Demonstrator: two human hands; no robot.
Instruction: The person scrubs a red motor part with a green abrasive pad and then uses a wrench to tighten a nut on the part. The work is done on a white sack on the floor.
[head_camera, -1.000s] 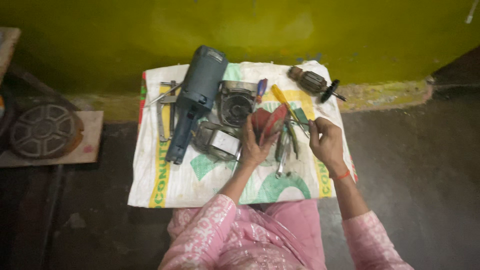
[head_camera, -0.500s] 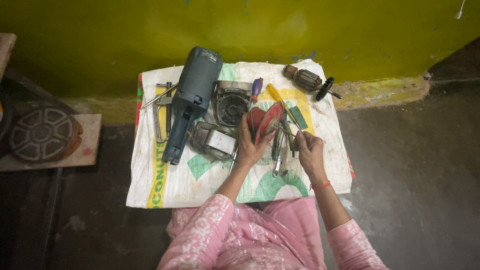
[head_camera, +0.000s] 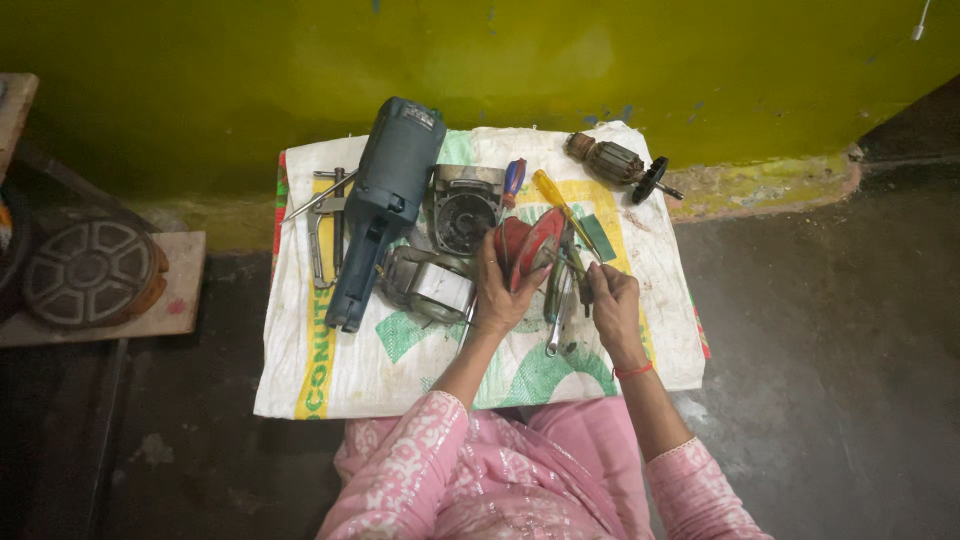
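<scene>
The head view shows the left hand (head_camera: 497, 297) holding a round red disc (head_camera: 530, 247) while the right hand (head_camera: 612, 303) grips a small dark tool (head_camera: 583, 281), likely needing careful aiming.

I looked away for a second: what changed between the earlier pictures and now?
The right hand moved left from the sack's right side to the hand tools beside the red disc. The left hand still holds that disc. The grinder body and armature stayed put.

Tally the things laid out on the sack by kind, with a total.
Power tool body: 1
Metal housing parts: 2
Motor armature: 1
Screwdrivers: 2
Red guard in left hand: 1
Wrenches at left edge: 2
Small tools by right hand: cannot tell
Total: 9 countable
</scene>
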